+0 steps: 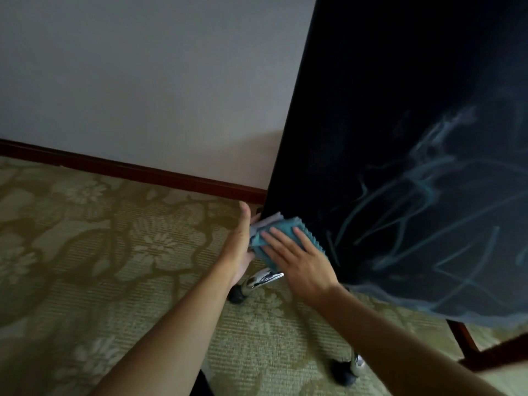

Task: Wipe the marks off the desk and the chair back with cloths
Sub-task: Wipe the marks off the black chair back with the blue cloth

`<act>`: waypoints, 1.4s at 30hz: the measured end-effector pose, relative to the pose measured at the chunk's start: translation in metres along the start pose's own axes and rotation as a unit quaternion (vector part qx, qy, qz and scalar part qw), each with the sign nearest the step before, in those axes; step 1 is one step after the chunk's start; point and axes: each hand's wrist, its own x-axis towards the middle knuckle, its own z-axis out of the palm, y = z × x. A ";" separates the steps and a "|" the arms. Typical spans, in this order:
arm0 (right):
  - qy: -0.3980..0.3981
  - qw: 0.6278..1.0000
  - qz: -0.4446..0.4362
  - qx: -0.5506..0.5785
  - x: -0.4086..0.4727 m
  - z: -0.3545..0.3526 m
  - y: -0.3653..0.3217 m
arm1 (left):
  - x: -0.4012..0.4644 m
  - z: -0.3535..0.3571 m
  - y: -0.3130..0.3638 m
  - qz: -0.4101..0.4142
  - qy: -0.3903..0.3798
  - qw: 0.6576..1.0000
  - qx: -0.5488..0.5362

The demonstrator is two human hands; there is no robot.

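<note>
The black chair back (385,124) fills the right of the view, and pale blue chalky scribbles (428,218) cover its lower right part. A teal cloth (281,224) with a pale layer under it lies against the back's lower left corner. My right hand (297,255) presses flat on the cloth, fingers straight and spread. My left hand (241,241) is at the back's left edge beside the cloth, thumb up; its fingers go behind the cloth and edge, hidden.
Below the chair back, chrome chair legs (261,280) end in dark castors (237,295) on a green floral carpet (100,252). A plain wall with a dark red skirting board (128,168) runs behind. A dark wooden frame (480,352) shows at lower right.
</note>
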 end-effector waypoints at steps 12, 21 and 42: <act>0.025 0.999 -0.020 -0.015 0.007 -0.006 0.007 | 0.002 -0.006 -0.010 -0.033 0.056 0.991 -0.115; 0.059 0.998 0.000 -0.016 0.016 -0.010 0.005 | -0.001 0.008 -0.006 -0.009 0.097 0.992 -0.078; 0.193 0.978 0.064 0.034 -0.052 -0.014 0.079 | -0.012 0.104 0.032 0.060 0.288 0.953 0.074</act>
